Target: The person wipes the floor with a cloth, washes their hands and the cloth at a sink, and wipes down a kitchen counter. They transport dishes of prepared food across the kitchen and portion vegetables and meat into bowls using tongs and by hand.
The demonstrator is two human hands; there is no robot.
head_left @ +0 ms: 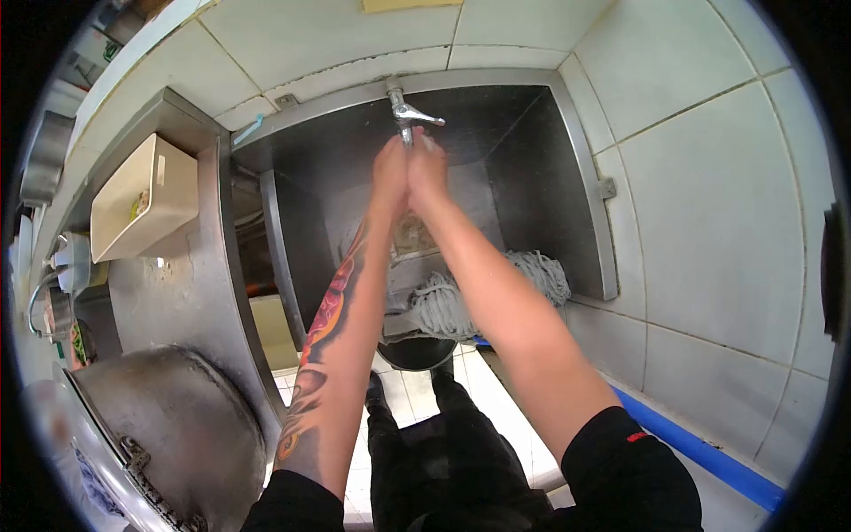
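Note:
Both my arms reach forward over a deep metal sink [578, 177]. My left hand [390, 167] and my right hand [427, 164] are pressed together right under the spout of a chrome tap [405, 113], whose lever points right. The fingers of my left hand are mostly hidden behind the palms and the right hand. Those of my right hand are near the spout, too small to make out clearly. A grey-white string mop [443, 306] lies across the sink's near edge, beneath my forearms.
Left of the sink, a metal counter [168, 306] carries a cream plastic bin [177, 191]. A large metal pot [168, 426] stands at the lower left. Tiled walls rise behind and on the right, with a blue pipe [709, 457] low down. A dark bucket [415, 353] is below the mop.

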